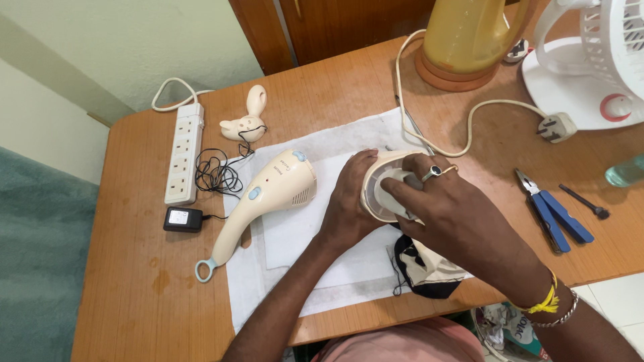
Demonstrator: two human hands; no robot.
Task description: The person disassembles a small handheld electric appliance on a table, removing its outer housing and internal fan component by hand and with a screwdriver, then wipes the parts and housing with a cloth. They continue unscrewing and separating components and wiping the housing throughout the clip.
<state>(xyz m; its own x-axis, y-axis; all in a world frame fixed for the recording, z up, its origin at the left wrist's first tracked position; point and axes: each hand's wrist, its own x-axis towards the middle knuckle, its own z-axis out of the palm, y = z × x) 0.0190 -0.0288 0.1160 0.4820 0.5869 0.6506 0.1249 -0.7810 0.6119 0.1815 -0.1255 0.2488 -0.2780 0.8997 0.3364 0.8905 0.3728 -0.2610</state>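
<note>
My left hand [349, 204] wraps around the near side of a cream round housing part [384, 191] that rests on a white cloth [295, 231]. From the right, my right hand [443, 208] lies over it, fingertips pressed on its pale round face; that hand wears two rings. A cream handheld appliance body [268, 198] with blue buttons and a loop at its handle end lies on the cloth just left of my left hand. A black and cream piece [422, 268] sits under my right wrist, partly hidden.
A white power strip [184, 153], black adapter [182, 219] with tangled cord [218, 175] and a cream rabbit-shaped piece [247, 119] lie at the left. Blue-handled pliers [551, 211], a small screwdriver [583, 201], a plug [557, 127], a yellow kettle [466, 40] and a white fan [594, 60] stand to the right.
</note>
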